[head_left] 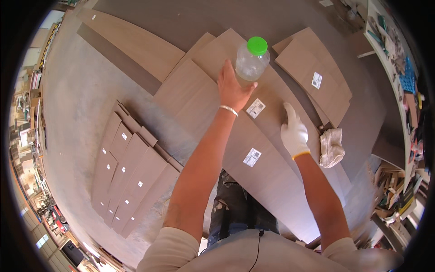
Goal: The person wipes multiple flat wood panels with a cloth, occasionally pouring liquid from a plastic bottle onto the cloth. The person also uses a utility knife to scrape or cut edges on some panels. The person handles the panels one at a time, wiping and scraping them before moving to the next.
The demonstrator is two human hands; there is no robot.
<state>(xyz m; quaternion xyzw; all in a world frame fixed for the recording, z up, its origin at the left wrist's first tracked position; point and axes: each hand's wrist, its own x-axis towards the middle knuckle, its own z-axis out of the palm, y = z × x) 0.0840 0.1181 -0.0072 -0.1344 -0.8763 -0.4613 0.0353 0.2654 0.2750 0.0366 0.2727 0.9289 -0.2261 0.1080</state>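
My left hand (233, 88), bare with a pale bracelet at the wrist, is curved round the near side of a clear plastic jar (249, 65) with a green screw lid (257, 46). Its fingers run along the jar's left side and the thumb lies at the lower right. The jar is over a long brown panel (272, 97) bearing a white label (255, 109). My right hand (294, 134), in a white knitted glove with a yellow cuff, hovers at or rests on that panel. One finger points forward and nothing shows in it; its other fingers are partly hidden.
A crumpled off-white glove (331, 147) lies right of my right hand. More labelled panels are at the right (312, 75), and a long panel (136, 43) extends far left. A stack of narrow boards (131, 172) sits left on the concrete floor (72, 122). Cluttered shelving (398, 90) lines the right.
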